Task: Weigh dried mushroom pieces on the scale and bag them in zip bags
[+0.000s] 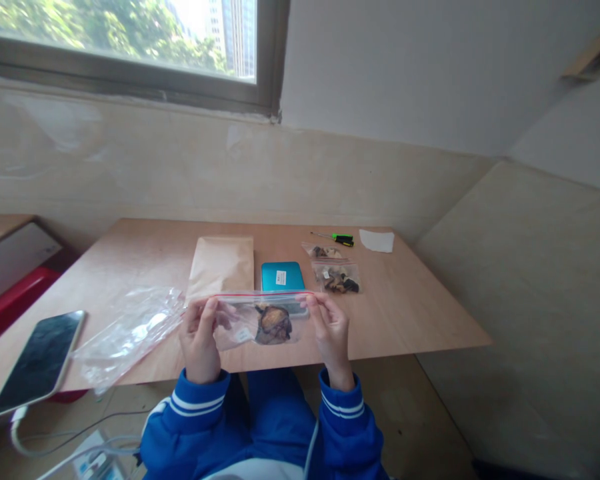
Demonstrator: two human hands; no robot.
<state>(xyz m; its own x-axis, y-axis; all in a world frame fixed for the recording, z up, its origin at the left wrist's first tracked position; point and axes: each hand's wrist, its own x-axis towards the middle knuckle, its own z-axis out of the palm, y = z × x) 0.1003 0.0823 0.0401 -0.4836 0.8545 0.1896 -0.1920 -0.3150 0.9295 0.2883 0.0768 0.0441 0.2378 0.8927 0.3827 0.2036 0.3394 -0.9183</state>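
Observation:
A clear zip-lock bag (303, 331) with a red strip along its top is stretched between my hands above the table's near edge. Inside it lie a brown, wrinkled dried piece (274, 325) and a small white label. My left hand (201, 340) pinches the bag's upper left corner, and my right hand (330, 333) pinches the upper right corner. Just behind the bag is a teal pocket scale (281, 275) with a white sticker, its near part seen through the plastic. To the left behind it lies a brown paper envelope (223, 263).
Two more bags of dried pieces (336, 277) lie at the right, near green-and-black screwdrivers (343, 238) and a white paper scrap (377, 241). Crumpled clear plastic (135, 327) and a phone (40, 357) with a cable are at the left. A wall closes off the back.

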